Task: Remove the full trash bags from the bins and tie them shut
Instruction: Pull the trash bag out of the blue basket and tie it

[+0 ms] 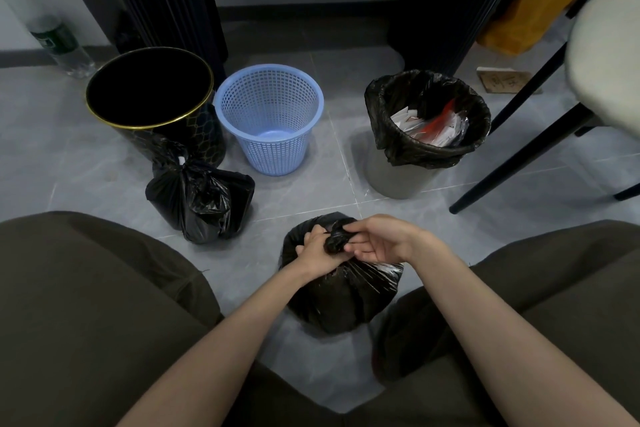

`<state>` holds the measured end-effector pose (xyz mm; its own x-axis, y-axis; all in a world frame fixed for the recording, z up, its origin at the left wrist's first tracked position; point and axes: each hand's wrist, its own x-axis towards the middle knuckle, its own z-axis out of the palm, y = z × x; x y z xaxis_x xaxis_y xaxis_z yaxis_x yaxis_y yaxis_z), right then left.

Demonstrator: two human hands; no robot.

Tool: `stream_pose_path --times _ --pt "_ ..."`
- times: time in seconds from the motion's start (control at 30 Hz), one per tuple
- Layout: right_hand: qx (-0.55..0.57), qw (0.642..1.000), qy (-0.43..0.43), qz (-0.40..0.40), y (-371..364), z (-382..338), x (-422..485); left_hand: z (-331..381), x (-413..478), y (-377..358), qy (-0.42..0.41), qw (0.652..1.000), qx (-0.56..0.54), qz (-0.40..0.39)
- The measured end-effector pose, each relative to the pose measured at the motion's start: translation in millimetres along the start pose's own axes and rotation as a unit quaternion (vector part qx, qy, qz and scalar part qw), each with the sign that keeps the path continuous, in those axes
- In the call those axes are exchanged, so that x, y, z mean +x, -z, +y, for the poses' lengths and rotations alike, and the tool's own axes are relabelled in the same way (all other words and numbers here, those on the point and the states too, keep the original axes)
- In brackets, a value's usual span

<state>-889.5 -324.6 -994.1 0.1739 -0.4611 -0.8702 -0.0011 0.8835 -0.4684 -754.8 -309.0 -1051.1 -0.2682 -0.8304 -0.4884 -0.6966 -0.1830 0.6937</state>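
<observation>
Bag [343,298] sits on the floor [311,191], close in front of the crouching person. Left hand [315,250] is curled tight round its neck; right hand [375,239] pinches the knot [335,242] in its fingertips. If that pinch slips, I reckon the knot loosens, and the stretched plastic may tear. Grey bin [398,180] is still full.

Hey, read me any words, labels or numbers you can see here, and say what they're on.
Nothing here can be read.
Green label on the plastic bottle: blurred.
Cardboard piece: marks too faint.
Papers in the lined bin: print too small.
</observation>
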Motion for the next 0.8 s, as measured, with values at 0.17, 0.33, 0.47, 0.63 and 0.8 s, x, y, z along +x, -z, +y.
stream_pose_path --times 0.17,0.33,0.47,0.63,0.8 --pt "0.162 0.985 0.042 0.04 10 -3 0 -7 4 2 -0.023 0.997 0.069 -0.002" --pt "0.418 0.908 0.027 0.013 11 10 13 -14 4 9 -0.053 0.988 0.143 0.037" --pt "0.419 0.905 0.049 0.057 11 19 25 -16 2 12 -0.069 0.982 0.17 0.049" --pt "0.179 0.952 0.164 0.187 1 26 26 -19 1 19 -0.094 0.979 0.175 0.051" --pt "-0.193 0.901 0.248 0.299 3 35 38 -19 -1 21 -0.119 0.976 0.178 0.048"
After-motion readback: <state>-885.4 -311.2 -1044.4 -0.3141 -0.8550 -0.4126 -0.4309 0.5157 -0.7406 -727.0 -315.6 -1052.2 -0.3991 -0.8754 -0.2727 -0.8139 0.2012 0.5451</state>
